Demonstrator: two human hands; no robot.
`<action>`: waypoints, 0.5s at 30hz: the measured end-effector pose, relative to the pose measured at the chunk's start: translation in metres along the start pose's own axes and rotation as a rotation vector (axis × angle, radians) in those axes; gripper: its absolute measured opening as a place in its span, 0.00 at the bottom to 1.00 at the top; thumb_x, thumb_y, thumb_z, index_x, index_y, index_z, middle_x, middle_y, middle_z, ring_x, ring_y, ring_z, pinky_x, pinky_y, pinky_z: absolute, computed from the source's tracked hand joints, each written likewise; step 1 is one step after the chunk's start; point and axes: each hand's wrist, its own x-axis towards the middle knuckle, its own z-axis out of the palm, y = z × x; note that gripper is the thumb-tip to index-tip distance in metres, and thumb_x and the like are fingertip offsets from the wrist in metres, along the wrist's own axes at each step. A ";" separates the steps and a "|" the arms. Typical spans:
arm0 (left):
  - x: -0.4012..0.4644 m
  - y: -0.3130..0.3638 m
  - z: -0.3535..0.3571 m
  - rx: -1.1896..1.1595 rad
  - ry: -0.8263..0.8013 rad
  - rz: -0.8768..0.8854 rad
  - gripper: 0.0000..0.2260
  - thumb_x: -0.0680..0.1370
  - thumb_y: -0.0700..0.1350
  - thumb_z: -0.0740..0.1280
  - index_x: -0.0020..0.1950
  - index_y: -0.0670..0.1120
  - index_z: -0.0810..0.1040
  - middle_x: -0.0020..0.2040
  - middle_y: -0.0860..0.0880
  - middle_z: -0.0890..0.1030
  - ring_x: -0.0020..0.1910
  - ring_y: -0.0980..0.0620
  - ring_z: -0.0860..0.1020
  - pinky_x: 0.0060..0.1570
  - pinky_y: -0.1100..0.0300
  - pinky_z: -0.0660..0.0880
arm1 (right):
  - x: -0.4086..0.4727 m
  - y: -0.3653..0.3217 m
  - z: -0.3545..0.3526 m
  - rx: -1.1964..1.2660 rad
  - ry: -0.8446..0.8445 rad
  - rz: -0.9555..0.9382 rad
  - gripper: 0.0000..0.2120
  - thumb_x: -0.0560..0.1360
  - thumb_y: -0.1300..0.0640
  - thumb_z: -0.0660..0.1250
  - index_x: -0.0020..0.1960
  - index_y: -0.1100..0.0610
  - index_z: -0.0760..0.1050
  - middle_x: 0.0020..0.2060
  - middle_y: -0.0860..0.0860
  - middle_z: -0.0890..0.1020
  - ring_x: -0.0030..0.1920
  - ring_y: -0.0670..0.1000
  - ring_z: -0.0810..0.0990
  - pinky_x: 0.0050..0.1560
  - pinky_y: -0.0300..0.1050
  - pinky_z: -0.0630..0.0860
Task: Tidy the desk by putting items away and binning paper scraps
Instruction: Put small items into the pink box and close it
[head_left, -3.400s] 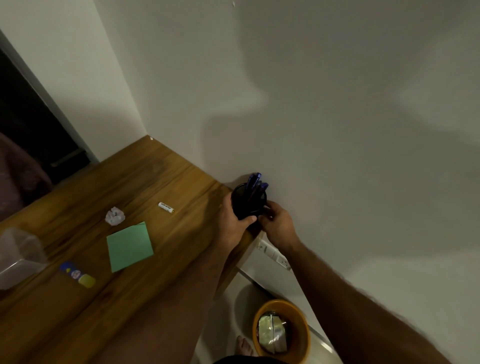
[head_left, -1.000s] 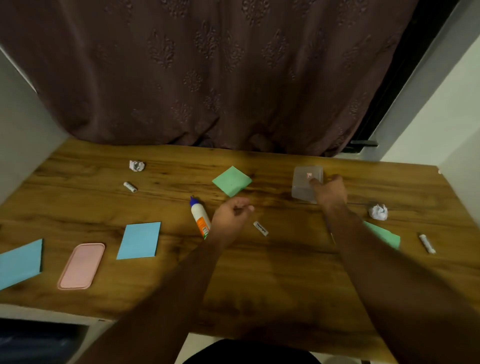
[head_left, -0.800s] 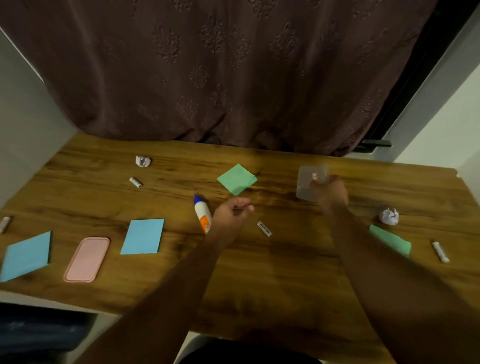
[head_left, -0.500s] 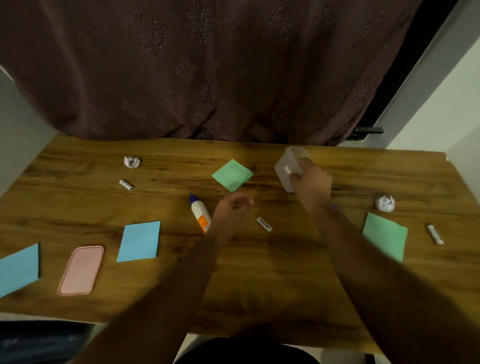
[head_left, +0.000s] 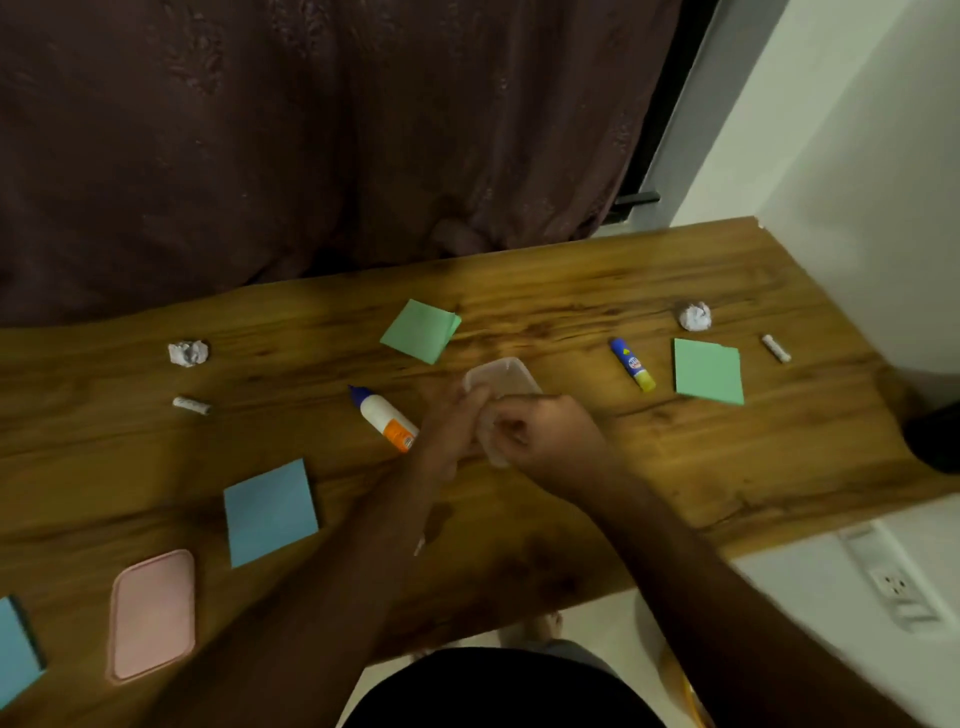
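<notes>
glue bottle (head_left: 383, 418) beside left hand (head_left: 451, 425)

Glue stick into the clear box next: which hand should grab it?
Probably the right. The glue stick lies right of the box, on the right hand's side. The left hand is also at the box and could steady it.

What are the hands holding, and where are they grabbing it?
Both hands hold the clear plastic box: the right hand grips its near end, the left hand its left side.
</notes>
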 end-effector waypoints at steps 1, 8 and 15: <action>-0.005 -0.003 -0.002 0.032 -0.026 -0.026 0.04 0.78 0.50 0.64 0.50 0.55 0.78 0.51 0.48 0.82 0.51 0.48 0.81 0.49 0.49 0.80 | -0.006 0.000 -0.003 0.078 0.021 0.031 0.11 0.73 0.49 0.64 0.46 0.54 0.82 0.37 0.48 0.83 0.35 0.46 0.79 0.34 0.38 0.72; -0.029 -0.031 0.000 0.315 -0.001 -0.016 0.11 0.81 0.51 0.58 0.60 0.50 0.75 0.50 0.52 0.79 0.46 0.53 0.78 0.41 0.59 0.74 | -0.029 0.030 0.017 0.221 0.049 0.483 0.08 0.74 0.50 0.70 0.49 0.53 0.81 0.41 0.47 0.84 0.42 0.46 0.82 0.44 0.50 0.80; -0.037 -0.046 0.004 0.495 0.024 0.086 0.13 0.82 0.51 0.58 0.61 0.46 0.75 0.53 0.47 0.79 0.55 0.48 0.79 0.57 0.50 0.76 | -0.039 0.024 0.040 0.331 0.071 0.552 0.07 0.76 0.55 0.68 0.53 0.55 0.80 0.38 0.43 0.81 0.37 0.40 0.78 0.38 0.40 0.74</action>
